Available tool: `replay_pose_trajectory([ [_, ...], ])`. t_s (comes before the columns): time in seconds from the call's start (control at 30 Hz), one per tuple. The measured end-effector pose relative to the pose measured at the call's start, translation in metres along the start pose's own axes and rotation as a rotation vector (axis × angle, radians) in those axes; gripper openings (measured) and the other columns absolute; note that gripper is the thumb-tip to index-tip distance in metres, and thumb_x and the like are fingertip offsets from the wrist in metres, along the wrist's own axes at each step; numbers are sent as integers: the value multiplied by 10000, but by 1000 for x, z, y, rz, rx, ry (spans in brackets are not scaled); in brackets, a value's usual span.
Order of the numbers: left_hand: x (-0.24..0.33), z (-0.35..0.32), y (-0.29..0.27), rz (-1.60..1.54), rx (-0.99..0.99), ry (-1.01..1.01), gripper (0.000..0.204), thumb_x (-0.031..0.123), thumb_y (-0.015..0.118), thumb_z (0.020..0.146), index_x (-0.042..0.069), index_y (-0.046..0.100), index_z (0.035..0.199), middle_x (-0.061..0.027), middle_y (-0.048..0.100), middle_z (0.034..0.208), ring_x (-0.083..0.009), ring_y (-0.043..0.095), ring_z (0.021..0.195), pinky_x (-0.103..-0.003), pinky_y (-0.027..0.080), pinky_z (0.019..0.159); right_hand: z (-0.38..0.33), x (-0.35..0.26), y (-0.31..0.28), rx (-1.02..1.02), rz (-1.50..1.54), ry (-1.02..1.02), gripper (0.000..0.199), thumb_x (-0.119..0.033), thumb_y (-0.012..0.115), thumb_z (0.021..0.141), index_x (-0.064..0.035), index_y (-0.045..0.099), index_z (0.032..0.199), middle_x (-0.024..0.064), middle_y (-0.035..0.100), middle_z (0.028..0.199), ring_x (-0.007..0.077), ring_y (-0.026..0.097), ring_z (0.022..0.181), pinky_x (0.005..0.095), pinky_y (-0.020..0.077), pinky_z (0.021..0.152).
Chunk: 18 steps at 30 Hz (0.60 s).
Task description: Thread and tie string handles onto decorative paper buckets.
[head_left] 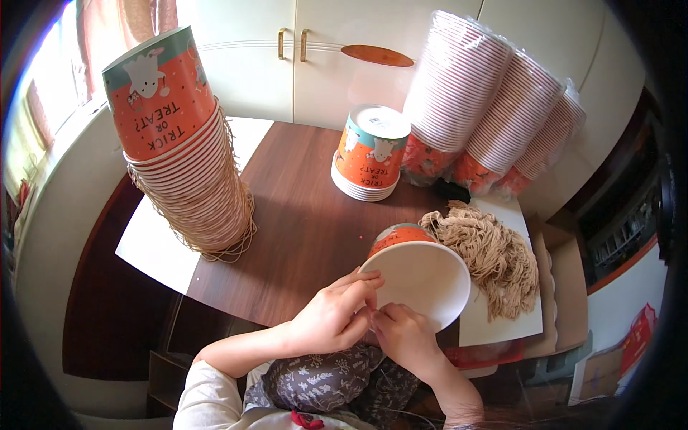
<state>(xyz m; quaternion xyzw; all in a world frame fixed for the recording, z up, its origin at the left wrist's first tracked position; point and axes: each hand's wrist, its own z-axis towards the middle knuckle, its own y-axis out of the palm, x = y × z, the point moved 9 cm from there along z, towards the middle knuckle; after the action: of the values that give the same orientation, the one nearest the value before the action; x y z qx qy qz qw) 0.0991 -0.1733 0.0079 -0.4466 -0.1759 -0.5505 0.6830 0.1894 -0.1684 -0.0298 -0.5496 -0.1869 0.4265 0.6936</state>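
Observation:
A round paper bucket (419, 279), orange and green outside and white inside, lies tipped with its mouth toward me. My left hand (340, 308) is closed on the bucket's near left rim, fingertips at the edge. My right hand (405, 330) is closed in a pinch at the near rim, right beside the left fingertips. Whatever small thing the right fingers pinch is hidden. To the right of the bucket lies a heap of beige cords (491, 254). Behind it a short stack of upside-down buckets (369, 158) stands on the table.
A tall, leaning stack of upside-down buckets (161, 107) with cords hanging from their rims rises at the left of the brown table (279, 186). Several plastic-wrapped bucket stacks (459, 82) stand at the back right. A white cabinet (244, 64) is behind; cardboard (570, 287) sits at the right.

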Motion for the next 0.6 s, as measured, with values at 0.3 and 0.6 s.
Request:
replay_pose_trajectory([
  [0.3, -3, 0, 0, 2, 20, -5, 364, -3, 515, 742, -69, 467, 1097, -120, 547, 804, -362, 509, 1088, -437, 402, 945, -3, -2, -4, -24, 18, 26, 179, -142, 665, 689, -106, 619, 858, 40, 549, 742, 214, 580, 711, 339, 498, 580],
  [0.6, -18, 1, -25, -221, 381, 91, 186, -60, 570, 716, 20, 506, 871, -187, 550, 1077, -332, 525, 1090, -372, 443, 872, 3, 13, -31, 156, 36, 37, 185, -92, 654, 686, -87, 655, 871, 36, 548, 710, 208, 580, 664, 330, 495, 566],
])
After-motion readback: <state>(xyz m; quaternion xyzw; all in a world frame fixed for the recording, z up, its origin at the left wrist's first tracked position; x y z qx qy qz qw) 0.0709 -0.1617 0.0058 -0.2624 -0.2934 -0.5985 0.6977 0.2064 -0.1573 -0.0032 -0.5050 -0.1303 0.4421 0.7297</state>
